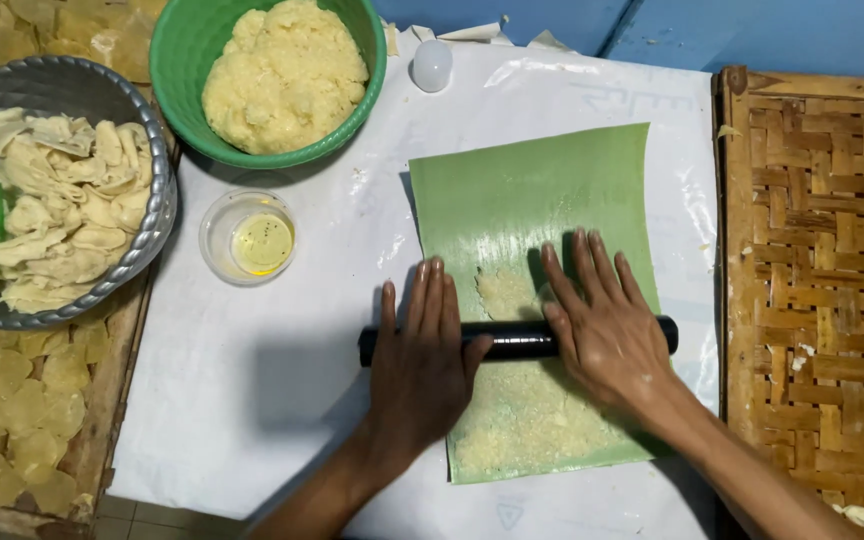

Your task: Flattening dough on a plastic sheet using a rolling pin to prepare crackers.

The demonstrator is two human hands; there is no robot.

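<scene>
Partly hidden under both flat, spread palms, the black cylindrical roller (pixel 517 340) lies across a smooth green sheet (pixel 532 200) on the white-covered bench (pixel 252 400). Left hand (pixel 422 370) and right hand (pixel 602 325) press it over grainy, pale flattened dough (pixel 527 415).

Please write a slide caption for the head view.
Both hands press a black roller over dough on a green sheet.

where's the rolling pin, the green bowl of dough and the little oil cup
black rolling pin (pixel 517 340), head view, bare middle between the hands
green bowl (pixel 174 50), head view, left rim
oil cup (pixel 222 215), head view, clear rim
</scene>
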